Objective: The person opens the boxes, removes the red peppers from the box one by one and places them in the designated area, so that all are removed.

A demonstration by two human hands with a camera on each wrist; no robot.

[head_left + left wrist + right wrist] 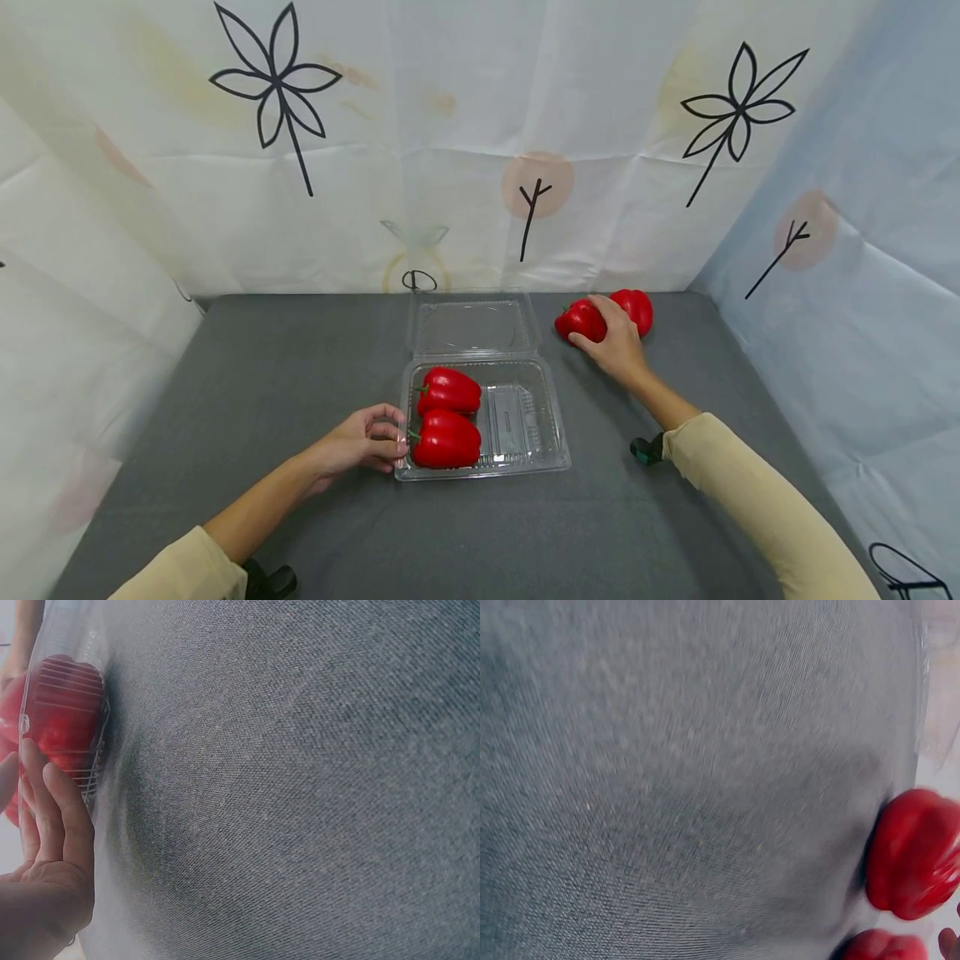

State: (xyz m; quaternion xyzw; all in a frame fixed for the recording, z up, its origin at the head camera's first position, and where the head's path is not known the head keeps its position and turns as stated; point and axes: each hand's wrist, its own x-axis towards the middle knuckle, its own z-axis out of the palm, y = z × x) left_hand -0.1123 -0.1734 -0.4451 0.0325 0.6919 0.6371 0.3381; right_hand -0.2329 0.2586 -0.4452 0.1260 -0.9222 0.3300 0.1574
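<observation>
A clear plastic clamshell container [525,433] lies with its lid folded back on the table. Two red bell peppers [448,390] [447,440] sit side by side in its left half, stems to the left. At the container's left edge, my left hand [367,437] holds the rim between thumb and fingers; in the left wrist view its fingers [56,817] lie along the outer wall. Farther back on the right, my right hand [618,342] grips a red bell pepper [581,320] from above. Another red bell pepper [636,310] rests just behind that hand.
The container's transparent lid [474,325] lies toward the back of the grey table [300,350]. White printed fabric [450,125] hangs as a wall behind, with more fabric at both sides. Dark wrist straps [647,450] show at the sleeves.
</observation>
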